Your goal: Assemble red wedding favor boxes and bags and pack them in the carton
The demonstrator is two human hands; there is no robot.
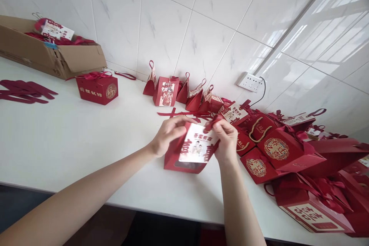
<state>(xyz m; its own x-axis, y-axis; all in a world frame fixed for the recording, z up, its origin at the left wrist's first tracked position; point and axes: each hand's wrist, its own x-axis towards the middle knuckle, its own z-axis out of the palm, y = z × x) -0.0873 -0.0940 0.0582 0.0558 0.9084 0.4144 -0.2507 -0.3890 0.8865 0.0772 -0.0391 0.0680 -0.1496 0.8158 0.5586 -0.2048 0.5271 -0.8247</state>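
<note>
A red gift box (173, 161) with slanted sides stands on the white table near its front edge. On its front is a white printed card (197, 144) with red characters and small figures. My left hand (168, 134) is closed on the upper left side of the box, its fingertips partly hidden behind it. My right hand (226, 138) pinches a dark red strap (212, 123) at the top right of the box, beside the card. How the strap joins the box cannot be made out.
Finished-looking red boxes (276, 150) are piled on the right. Small peaked boxes (194, 100) line the wall, with loose ribbons (184, 114) before them. On the left are a ribboned box (96, 88), flat straps (25, 91) and a cardboard carton (83, 57). A power socket (251, 82) is on the wall.
</note>
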